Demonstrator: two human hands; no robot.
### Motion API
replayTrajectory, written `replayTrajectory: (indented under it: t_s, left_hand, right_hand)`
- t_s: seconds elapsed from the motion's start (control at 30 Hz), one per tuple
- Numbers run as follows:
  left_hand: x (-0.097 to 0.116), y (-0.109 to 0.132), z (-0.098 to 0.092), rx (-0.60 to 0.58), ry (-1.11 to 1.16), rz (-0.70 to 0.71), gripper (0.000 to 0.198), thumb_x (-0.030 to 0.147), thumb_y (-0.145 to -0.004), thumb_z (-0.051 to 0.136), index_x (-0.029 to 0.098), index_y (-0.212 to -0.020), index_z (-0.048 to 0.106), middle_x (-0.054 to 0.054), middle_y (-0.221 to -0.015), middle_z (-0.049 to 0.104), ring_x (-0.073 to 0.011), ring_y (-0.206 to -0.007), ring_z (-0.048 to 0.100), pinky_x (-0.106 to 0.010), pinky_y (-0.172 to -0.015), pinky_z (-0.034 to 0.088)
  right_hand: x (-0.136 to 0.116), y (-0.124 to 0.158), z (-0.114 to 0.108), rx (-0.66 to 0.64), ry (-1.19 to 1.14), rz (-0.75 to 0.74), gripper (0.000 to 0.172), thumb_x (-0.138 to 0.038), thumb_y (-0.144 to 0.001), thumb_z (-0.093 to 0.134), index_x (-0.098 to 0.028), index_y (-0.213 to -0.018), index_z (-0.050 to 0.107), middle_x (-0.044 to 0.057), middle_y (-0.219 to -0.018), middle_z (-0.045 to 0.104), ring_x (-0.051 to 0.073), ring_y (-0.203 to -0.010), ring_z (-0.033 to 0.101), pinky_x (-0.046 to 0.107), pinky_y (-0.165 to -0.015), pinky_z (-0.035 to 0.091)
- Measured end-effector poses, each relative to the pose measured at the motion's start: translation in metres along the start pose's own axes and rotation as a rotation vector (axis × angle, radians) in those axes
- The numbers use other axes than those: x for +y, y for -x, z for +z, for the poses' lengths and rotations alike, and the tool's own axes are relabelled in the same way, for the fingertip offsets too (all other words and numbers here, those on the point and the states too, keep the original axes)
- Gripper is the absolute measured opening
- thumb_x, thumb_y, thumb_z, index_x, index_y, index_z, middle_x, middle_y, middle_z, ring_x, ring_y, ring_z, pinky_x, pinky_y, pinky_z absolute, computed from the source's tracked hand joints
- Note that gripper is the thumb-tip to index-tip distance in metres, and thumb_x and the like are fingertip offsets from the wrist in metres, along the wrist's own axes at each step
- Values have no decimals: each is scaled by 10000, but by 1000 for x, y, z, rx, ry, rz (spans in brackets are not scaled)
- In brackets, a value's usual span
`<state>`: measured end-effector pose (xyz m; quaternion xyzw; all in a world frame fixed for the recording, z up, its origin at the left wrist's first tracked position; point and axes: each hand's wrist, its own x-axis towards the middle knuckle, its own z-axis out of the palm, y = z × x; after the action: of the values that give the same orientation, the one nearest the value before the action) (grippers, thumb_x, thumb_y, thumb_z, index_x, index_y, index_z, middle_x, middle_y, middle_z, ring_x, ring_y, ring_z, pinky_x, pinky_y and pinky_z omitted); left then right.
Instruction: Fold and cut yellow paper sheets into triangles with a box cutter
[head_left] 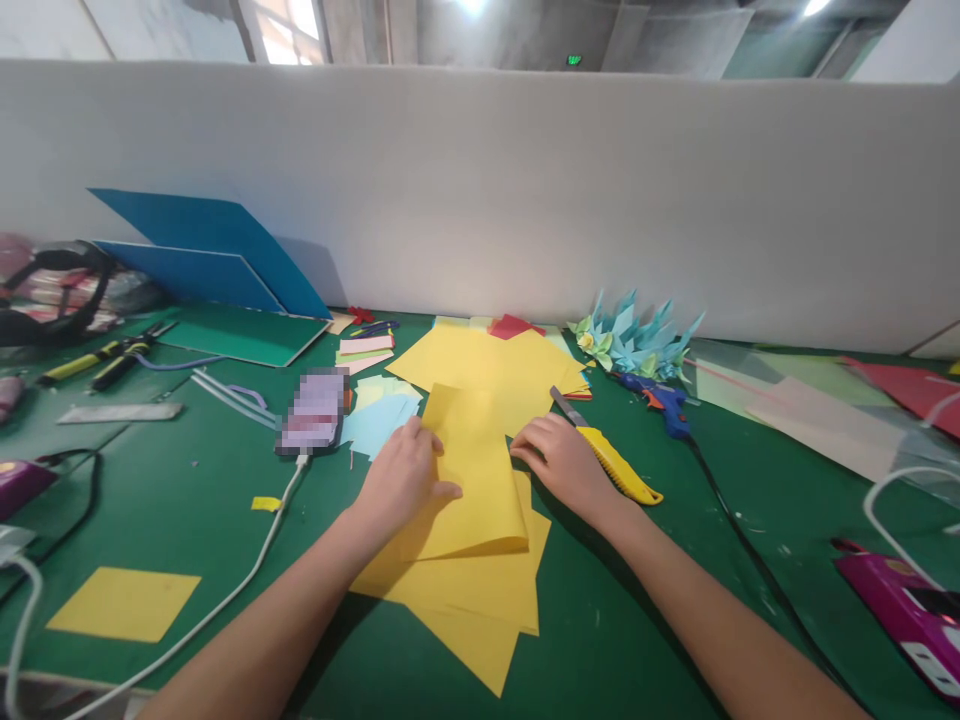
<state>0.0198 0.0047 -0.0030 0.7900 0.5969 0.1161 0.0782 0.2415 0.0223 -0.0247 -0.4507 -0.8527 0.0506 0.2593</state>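
While both hands work at the middle of the green worktop (637, 620), a folded yellow paper sheet (476, 460) lies at clock centre, lower edge slightly raised, on top of loose flat yellow paper sheets (487, 585) that fan out toward 6 o'clock. Left hand (405, 475) on its 9 o'clock edge: thumb spread wide of the fingers, resting across the paper. Right hand (562, 455) at its 3 o'clock edge, fingers bunched and bent; contact or grip, cannot tell.

Yellow-handled utility knife (619, 465), metal blade out, just beside right hand at 3 o'clock, not held. Large yellow paper sheets (487, 360) at 12. Teal and pale green folded-paper leaf cluster (634, 335) between 1 and 2; blue glue gun (667, 405) with black cord at 2. Phone (311, 410), pixelated, white cable plugged in, at 10; pale blue paper pieces (382, 415) next to it. Small yellow paper rectangle (124, 603) well apart at 8.
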Motion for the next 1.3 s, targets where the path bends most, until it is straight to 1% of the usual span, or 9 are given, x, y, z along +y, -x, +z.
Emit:
replayTrajectory:
  t_s: [0.1,0.27,0.4,0.63,0.77,0.87,0.97,1.17,1.3]
  left_hand:
    - [-1,-1,0,-31,-9,-14,435,368,-610,791,153,-913,565,-89,-1026,538,-275,-968,587,-364,-832,471]
    - [2,0,-2,-73,-27,-60,443,404,-635,764,160,-947,566,-89,-1061,530,-257,-894,622,-344,-775,485]
    - [4,0,-3,-99,-27,-94,448,395,-649,749,142,-971,568,-109,-1099,525,-270,-923,624,-348,-791,483]
    - [6,0,-6,-143,-33,-98,458,382,-672,743,122,-1000,557,-122,-1109,524,-272,-942,620,-342,-798,479]
    - [6,0,-7,-141,-54,-73,442,408,-679,734,137,-979,556,-110,-1085,536,-267,-902,630,-337,-749,483]
    - [5,0,-6,-132,-82,-52,426,425,-684,724,152,-968,561,-105,-1084,545,-274,-897,635,-336,-722,483]
    - [5,0,-6,-141,-91,-50,414,416,-692,719,147,-967,566,-110,-1096,546,-277,-908,633,-332,-714,479]
    - [3,0,-5,-113,-89,-26,413,438,-679,732,163,-945,575,-93,-1073,555,-260,-884,637,-320,-708,471]
    - [4,0,-7,-148,-105,-35,440,442,-693,728,145,-979,576,-107,-1091,555,-274,-907,635,-328,-728,473]
  right_hand:
    - [-2,-3,2,-25,-9,1,164,-107,-835,601,-177,-688,581,44,-733,640,202,-755,541,328,-720,402]
    - [-3,1,7,-69,-24,-24,181,-105,-828,605,-186,-670,569,37,-710,628,200,-741,535,322,-699,401]
    - [-6,17,3,-83,-84,-41,171,-110,-826,616,-185,-684,557,32,-701,614,194,-726,520,309,-670,396]
    - [-25,57,-2,-135,-220,-68,177,-136,-880,546,-190,-711,538,30,-711,604,187,-724,502,298,-637,388]
    - [-27,60,-5,-168,-230,-66,191,-161,-897,523,-201,-710,538,30,-708,607,190,-728,514,303,-635,397]
    - [-23,45,-4,-157,-128,-56,177,-142,-875,552,-198,-707,554,31,-698,612,193,-734,528,304,-643,405]
    - [-15,16,3,-136,46,4,178,-116,-827,609,-192,-672,563,28,-699,626,187,-732,548,304,-688,420]
    - [7,-51,24,-88,133,88,180,-99,-804,614,-184,-647,592,56,-741,659,204,-764,569,322,-734,404]
    - [18,-77,30,-72,173,115,198,-96,-795,623,-183,-620,597,64,-732,670,205,-763,573,318,-734,391]
